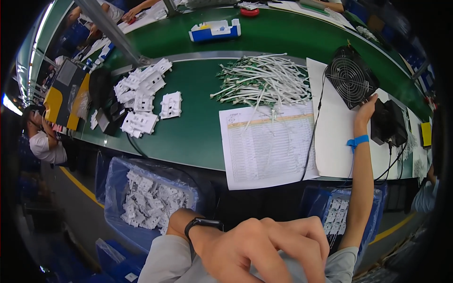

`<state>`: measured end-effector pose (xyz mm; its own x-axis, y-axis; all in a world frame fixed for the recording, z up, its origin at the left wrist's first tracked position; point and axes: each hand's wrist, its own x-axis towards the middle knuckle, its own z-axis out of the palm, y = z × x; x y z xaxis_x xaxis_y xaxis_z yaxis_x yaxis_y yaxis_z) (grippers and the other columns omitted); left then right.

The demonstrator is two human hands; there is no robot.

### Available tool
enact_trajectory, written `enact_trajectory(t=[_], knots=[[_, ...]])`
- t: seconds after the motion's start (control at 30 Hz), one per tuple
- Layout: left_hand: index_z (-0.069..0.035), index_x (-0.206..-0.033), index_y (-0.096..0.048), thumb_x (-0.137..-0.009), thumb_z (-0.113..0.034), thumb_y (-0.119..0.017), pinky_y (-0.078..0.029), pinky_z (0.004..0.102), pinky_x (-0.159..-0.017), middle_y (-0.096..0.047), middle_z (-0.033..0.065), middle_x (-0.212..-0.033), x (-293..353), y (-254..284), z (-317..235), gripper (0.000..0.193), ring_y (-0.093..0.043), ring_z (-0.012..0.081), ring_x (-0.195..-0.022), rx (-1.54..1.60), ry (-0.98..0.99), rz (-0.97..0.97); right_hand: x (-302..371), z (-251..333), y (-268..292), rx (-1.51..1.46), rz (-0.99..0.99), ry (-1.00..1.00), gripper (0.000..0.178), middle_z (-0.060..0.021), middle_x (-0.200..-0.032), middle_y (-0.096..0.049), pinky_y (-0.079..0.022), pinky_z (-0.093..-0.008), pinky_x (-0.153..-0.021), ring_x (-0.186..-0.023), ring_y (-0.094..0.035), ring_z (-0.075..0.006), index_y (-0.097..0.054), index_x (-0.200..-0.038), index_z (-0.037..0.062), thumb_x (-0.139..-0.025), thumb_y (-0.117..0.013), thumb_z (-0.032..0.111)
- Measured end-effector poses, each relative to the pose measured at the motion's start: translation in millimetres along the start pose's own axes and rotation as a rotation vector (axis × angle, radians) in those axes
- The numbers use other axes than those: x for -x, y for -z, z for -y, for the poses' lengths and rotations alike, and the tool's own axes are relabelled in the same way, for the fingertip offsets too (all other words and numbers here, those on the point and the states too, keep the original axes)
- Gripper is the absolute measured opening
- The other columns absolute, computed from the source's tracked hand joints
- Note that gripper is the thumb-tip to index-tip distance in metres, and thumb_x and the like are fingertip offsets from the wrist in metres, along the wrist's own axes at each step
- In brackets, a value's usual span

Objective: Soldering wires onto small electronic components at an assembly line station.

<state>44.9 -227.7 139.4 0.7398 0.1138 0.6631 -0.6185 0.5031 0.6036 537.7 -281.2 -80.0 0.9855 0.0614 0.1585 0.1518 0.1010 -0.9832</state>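
Observation:
My right hand [365, 112] reaches out at the right, a blue band round its wrist. Its fingers are closed on the lower edge of a black square fan [350, 78] with a round wire grille; some fingertips are hidden behind the frame. Close to the camera, my left hand [264, 250] crosses in front of my body, wearing a dark watch [204, 223]. Loosely bent, its fingers have gaps between them, with nothing visible in them; the tips are hidden. Beside the fan sits a black boxy device [389, 121] with cables.
White cables with green ends [266, 80] lie heaped above a printed sheet [266, 151]. White plastic housings [141, 89] are piled at left. Below the bench, a blue lined bin [111, 188] holds white parts; another blue bin [373, 212] stands right. People work across the bench and at left.

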Motion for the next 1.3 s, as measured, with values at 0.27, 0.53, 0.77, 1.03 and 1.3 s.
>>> enact_trajectory(t=[0.27,0.53,0.77,1.03,1.3], knots=[[-0.011,-0.089,-0.07,-0.096,-0.032,-0.07,-0.052,0.042,-0.088,-0.071,0.0203,-0.106,25,31,-6,0.023,-0.065,0.032,-0.093,-0.424,-0.13,0.072,45,44,17,-0.064,-0.309,0.364,0.039,-0.0031,-0.087,-0.057,-0.042,-0.0296,-0.079,-0.088,-0.054,-0.0176,-0.062,-0.102,0.0015,-0.108,-0.045,0.036],[0.002,-0.134,-0.061,-0.09,-0.03,-0.075,-0.043,0.0495,-0.107,-0.063,0.0243,-0.131,104,212,-77,0.057,-0.058,0.0398,-0.121,-2.311,0.6,-0.55,254,126,-59,0.582,0.98,0.46,0.021,-0.0185,-0.07,-0.067,-0.051,-0.0432,-0.06,-0.065,-0.068,-0.0329,-0.074,-0.096,0.0019,-0.092,-0.07,0.022],[0.001,-0.133,-0.061,-0.093,-0.037,-0.068,-0.046,0.0522,-0.102,-0.062,0.032,-0.124,140,277,-76,0.056,-0.059,0.0487,-0.113,-2.414,0.806,-0.458,281,102,-104,0.902,0.837,0.636,0.026,-0.0232,-0.074,-0.068,-0.054,-0.0511,-0.066,-0.073,-0.068,-0.043,-0.067,-0.08,-0.0012,-0.087,-0.074,0.023],[0.002,-0.119,-0.07,-0.084,-0.029,-0.078,-0.047,0.0427,-0.103,-0.062,0.022,-0.125,108,251,-87,0.048,-0.057,0.039,-0.117,-1.99,0.828,-0.466,263,113,-108,0.75,0.966,0.32,0.012,-0.0222,-0.08,-0.071,-0.055,-0.0469,-0.073,-0.08,-0.069,-0.0403,-0.071,-0.082,0.0005,-0.079,-0.071,0.012],[0.006,-0.099,-0.072,-0.082,-0.041,-0.08,-0.057,0.0449,-0.079,-0.073,0.022,-0.085,82,257,-80,0.051,-0.07,0.0388,-0.082,-2.08,0.654,-0.594,275,107,-100,0.855,0.802,0.49,0.018,-0.0185,-0.077,-0.07,-0.053,-0.0484,-0.067,-0.075,-0.069,-0.0379,-0.069,-0.083,0.0039,-0.082,-0.077,0.02]])
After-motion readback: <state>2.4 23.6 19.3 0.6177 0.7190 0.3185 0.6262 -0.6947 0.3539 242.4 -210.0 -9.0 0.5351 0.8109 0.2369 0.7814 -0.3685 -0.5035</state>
